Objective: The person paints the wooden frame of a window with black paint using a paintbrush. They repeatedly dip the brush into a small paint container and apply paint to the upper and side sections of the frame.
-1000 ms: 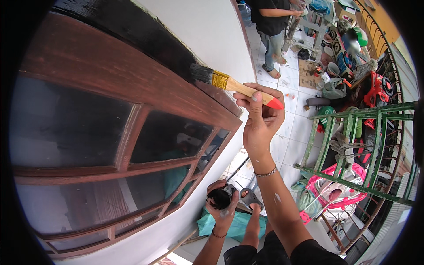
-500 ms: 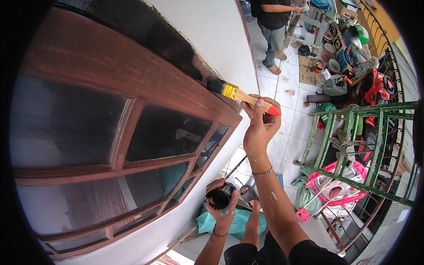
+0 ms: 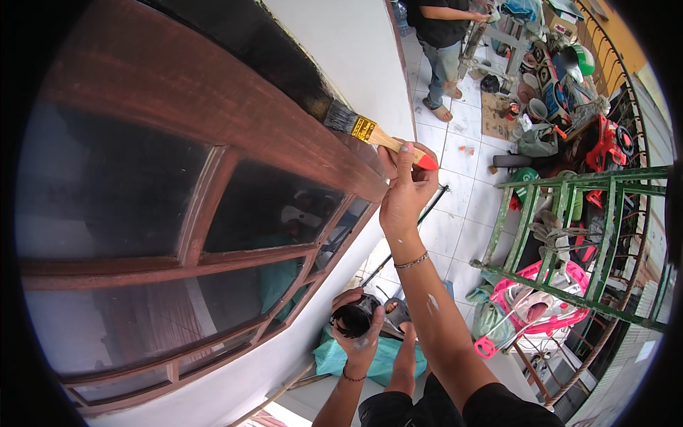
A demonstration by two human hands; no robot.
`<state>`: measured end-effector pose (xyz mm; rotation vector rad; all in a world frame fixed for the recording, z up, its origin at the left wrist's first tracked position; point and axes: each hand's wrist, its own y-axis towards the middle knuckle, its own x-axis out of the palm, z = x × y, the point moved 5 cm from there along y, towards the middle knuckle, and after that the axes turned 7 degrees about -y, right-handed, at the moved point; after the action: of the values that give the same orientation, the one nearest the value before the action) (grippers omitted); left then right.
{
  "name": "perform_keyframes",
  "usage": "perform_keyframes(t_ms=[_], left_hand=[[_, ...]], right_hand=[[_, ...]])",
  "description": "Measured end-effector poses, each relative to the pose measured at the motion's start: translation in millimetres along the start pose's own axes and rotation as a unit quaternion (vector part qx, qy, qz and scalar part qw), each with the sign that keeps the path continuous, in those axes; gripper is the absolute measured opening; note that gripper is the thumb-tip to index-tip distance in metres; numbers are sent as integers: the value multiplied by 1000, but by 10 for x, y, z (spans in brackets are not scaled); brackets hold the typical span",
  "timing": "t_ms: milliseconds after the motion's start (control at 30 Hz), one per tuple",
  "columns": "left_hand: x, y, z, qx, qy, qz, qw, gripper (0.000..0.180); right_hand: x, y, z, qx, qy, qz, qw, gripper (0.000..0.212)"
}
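Observation:
My right hand [image 3: 410, 181] pinches the wooden handle of a paintbrush [image 3: 377, 135], its red tip poking out past my fingers. The dark bristles press on the top rail of a brown wooden window frame [image 3: 213, 99], at the end of a wet black band of paint [image 3: 277, 60]. Lower down, my left hand [image 3: 359, 340] is wrapped round a small can [image 3: 353, 318] with black paint inside. Pale paint smears mark my right forearm.
A person [image 3: 441, 53] stands on the white tiles at the back. Green metal ladder-like rails [image 3: 541, 281], a pink toy stroller [image 3: 530, 299], a red toy car [image 3: 610, 146] and piled goods line the right side. A teal sheet [image 3: 334, 356] lies below my hands.
The brush and my right hand have shifted slightly left and up along the frame. Black paint now reaches a bit further toward the corner. My left hand holds the can in the same place.

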<state>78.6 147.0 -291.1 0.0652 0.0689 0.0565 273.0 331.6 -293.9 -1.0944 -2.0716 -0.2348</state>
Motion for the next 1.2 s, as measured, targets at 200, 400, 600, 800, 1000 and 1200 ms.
perform_keyframes(t_ms=[200,400,600,800,1000,1200], left_hand=[[-42,-34,-36,-11,-2,9,1000,49],[-88,-26,-70,6,1,18,1000,49],[-94,-53,-80,-23,-15,25,999,49],[-118,-73,-125,-26,-23,25,999,47],[-140,-93,-156,-14,-25,35,999,48],[-133,-39,-115,-8,14,11,1000,49]], right_hand=[[-103,-191,-442,-77,-66,-51,994,25],[255,-563,-888,-435,-281,-167,839,29],[504,-676,-807,-476,-310,-192,800,37],[586,-620,-733,-509,-291,-169,792,33],[584,-607,-636,-518,-297,-168,784,32],[468,-571,-535,-510,-329,-154,780,35]])
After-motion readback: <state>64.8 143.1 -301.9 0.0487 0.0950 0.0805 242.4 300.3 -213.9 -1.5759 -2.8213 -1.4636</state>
